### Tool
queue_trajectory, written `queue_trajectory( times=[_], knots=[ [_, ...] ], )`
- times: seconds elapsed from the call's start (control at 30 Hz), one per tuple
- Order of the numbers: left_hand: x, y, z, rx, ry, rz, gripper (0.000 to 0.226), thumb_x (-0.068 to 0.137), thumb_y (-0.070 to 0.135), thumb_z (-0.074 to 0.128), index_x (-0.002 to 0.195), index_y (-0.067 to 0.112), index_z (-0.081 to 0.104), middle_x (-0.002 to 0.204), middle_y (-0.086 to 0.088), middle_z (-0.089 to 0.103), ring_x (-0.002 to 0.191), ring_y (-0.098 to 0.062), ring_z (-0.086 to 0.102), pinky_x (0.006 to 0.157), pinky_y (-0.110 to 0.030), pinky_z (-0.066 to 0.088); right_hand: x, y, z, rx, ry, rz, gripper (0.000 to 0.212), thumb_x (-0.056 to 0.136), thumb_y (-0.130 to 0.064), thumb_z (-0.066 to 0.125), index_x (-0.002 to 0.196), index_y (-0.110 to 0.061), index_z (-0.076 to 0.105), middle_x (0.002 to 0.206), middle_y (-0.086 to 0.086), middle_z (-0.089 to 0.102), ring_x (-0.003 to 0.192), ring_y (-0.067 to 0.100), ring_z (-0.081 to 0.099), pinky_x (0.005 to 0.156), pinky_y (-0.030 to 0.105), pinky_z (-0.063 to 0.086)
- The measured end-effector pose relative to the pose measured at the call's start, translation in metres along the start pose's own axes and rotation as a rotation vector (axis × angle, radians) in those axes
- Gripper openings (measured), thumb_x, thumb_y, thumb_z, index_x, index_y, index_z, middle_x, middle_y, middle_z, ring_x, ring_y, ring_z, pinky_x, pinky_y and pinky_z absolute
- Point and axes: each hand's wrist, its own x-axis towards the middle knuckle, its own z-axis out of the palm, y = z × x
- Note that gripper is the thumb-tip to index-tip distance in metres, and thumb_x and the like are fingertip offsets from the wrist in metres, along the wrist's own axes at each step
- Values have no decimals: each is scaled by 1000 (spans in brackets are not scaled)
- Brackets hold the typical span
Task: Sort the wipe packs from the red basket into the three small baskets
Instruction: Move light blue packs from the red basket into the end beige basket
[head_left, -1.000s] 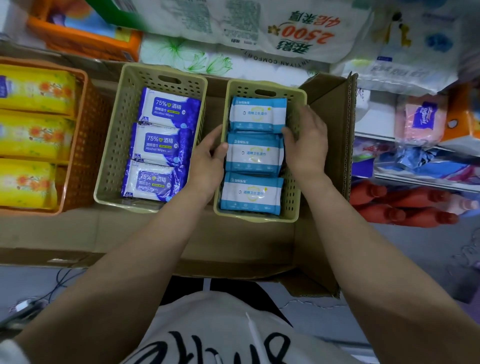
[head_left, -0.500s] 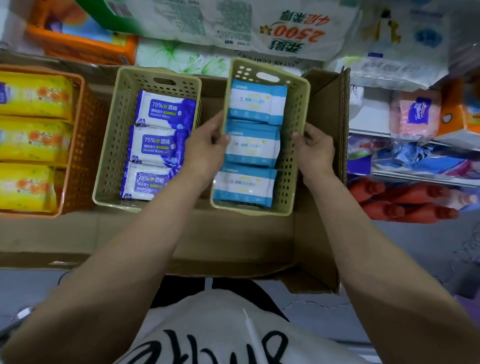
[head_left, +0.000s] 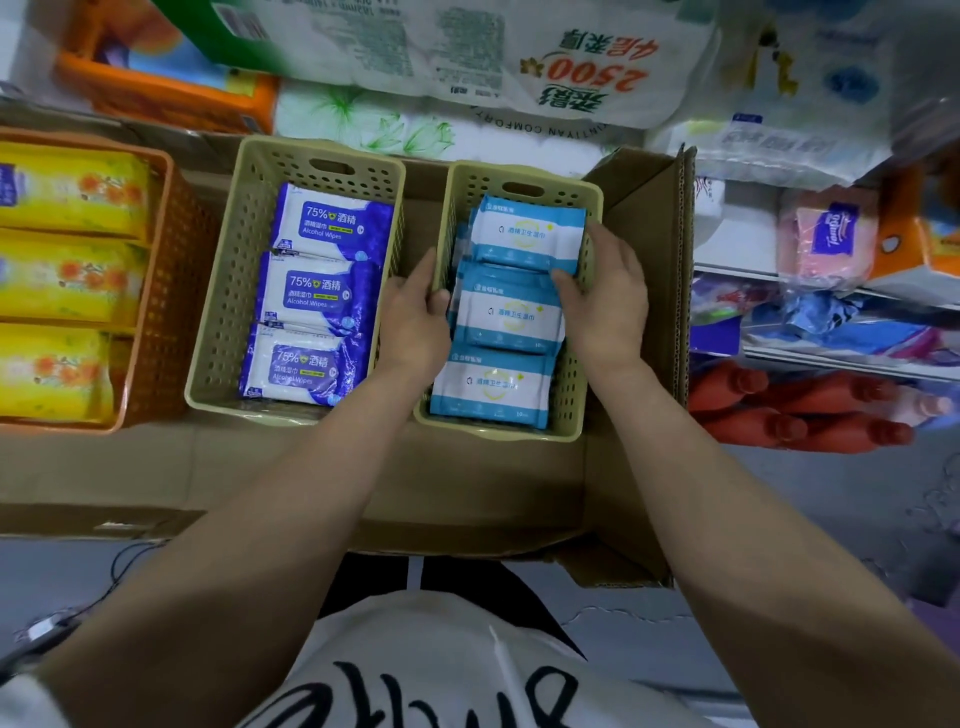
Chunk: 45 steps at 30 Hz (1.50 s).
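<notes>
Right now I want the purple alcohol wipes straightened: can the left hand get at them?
Probably yes. The left hand grips the light-blue packs' basket at its left wall, right beside the basket of purple alcohol wipes, which lie uncovered on top. It would have to let go first.

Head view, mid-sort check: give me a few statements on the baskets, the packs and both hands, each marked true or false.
1. The right beige basket holds light blue wipe packs. True.
2. The left hand holds a purple pack. False: it grips the left wall of the right beige basket.
3. The middle beige basket holds purple alcohol wipe packs. True.
4. The orange basket holds light blue packs. False: it holds yellow packs.
5. The right hand hangs clear of the baskets. False: it is at the right basket's right wall, fingers on the packs.
</notes>
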Motion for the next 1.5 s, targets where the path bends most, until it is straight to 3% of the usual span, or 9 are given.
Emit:
queue_trajectory(
  times=[0.13,0.23,0.43,0.6,0.8,0.97,1.1,1.27,1.5],
  knots=[
    [-5,-5,0,-177,-27,-33,46,104,21,46,147,36,41,140,0,43,123,-9,44,104,-27,40,-1,-14,12,-195,-203,-172,46,91,-24,68,135,-15,57,130,10,57,121,25,51,101,39,45],
    [-4,-5,0,-307,-48,-88,45,103,20,47,145,37,43,143,1,50,125,-12,51,94,-29,51,-4,-12,27,-408,-370,-163,57,90,-32,69,142,-21,49,138,6,52,128,25,40,106,36,36],
    [-6,-5,0,-370,-59,-125,45,103,20,46,144,38,44,140,8,54,115,-5,55,73,-16,51,1,-9,45,-386,-336,-210,55,88,-30,70,139,-22,53,134,5,55,123,25,44,105,36,37],
    [-6,-6,-1,-372,-44,-109,45,103,18,47,145,34,44,141,6,55,120,-7,52,87,-22,52,6,-7,47,-297,-328,-230,51,89,-25,70,137,-18,56,131,7,59,121,26,46,103,35,37],
    [-7,-7,0,-388,-46,-122,45,103,19,47,144,38,44,134,11,55,114,-4,53,79,-18,52,3,-3,44,-245,-297,-191,50,88,-24,71,136,-17,57,132,7,58,123,25,47,103,34,38],
    [-8,-8,-1,-403,-44,-117,44,103,17,48,143,36,46,128,17,54,97,14,51,62,1,44,11,-8,36,-197,-20,-177,47,92,-33,66,136,-18,56,136,10,51,129,26,41,106,34,38],
    [-7,-8,-1,-400,-58,-117,45,103,17,48,144,35,45,127,17,53,97,15,50,61,2,43,27,-8,39,-338,-270,-100,61,97,-37,59,151,-25,35,162,10,21,149,29,15,121,41,18],
    [-8,-8,-2,-398,-64,-112,45,102,17,48,144,34,45,128,15,54,97,14,51,62,1,44,29,-12,49,-387,-378,-135,62,98,-39,56,154,-28,30,164,8,14,149,30,12,120,45,20],
    [-9,-7,-2,-383,-62,-105,45,103,19,48,144,36,44,124,17,54,93,16,51,61,-1,45,24,-13,34,-391,-332,-328,48,89,-41,68,130,-16,61,125,9,58,119,26,47,101,39,41]
  ],
)
